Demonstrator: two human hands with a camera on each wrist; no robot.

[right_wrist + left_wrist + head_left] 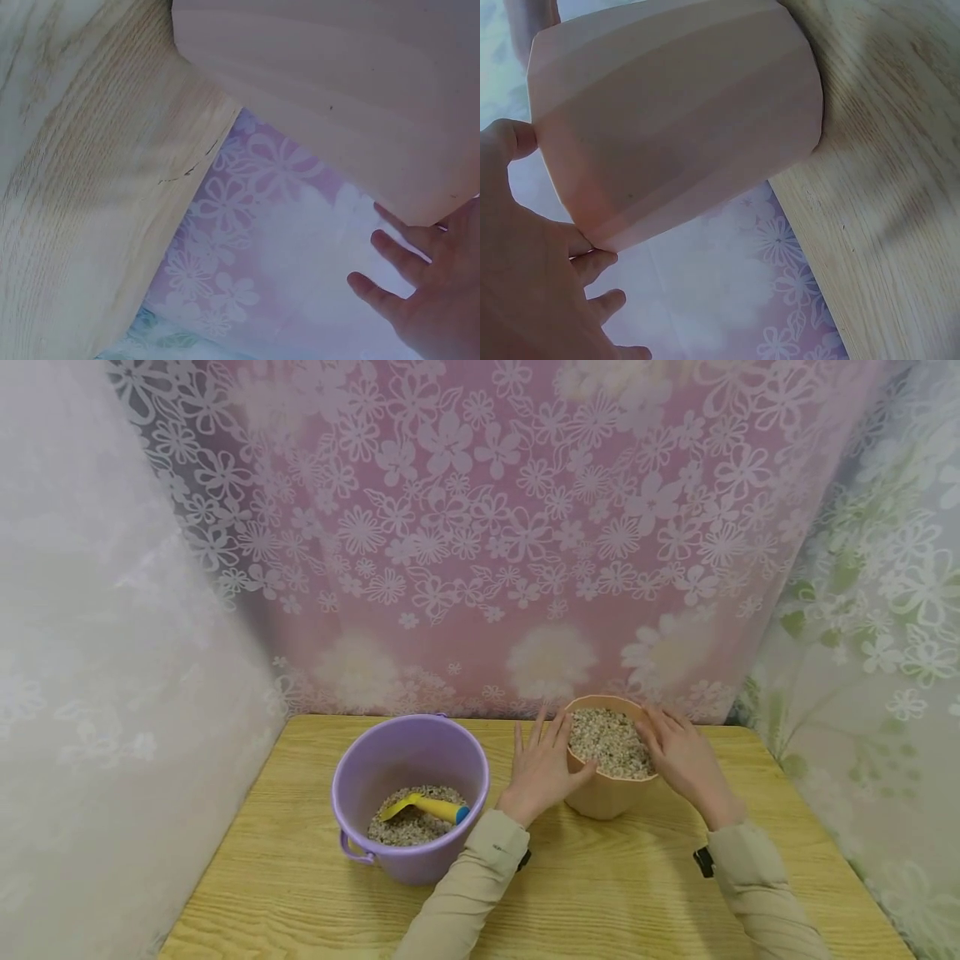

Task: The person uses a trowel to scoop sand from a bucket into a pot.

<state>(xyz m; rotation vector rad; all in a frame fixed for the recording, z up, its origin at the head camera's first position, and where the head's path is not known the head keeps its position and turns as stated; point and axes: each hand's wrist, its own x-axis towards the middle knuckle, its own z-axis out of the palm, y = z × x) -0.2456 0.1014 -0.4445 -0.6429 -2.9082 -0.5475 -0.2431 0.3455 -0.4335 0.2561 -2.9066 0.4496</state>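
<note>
A peach faceted flower pot, filled nearly to its rim with pale, speckled gravel, stands toward the back right of the table. On its left side my left hand touches the rim, thumb and fingers spread and fairly straight. My right hand rests on the opposite side of the rim, its thumb lying over the edge near the gravel. Several of its fingers extend loosely outside the pot in the right wrist view. The left wrist view shows the left thumb right at the rim.
Left of the pot is a purple bucket with more gravel in the bottom. A yellow hand tool with a blue-tipped handle lies inside it. Floral curtains hang behind the wooden table and at both sides.
</note>
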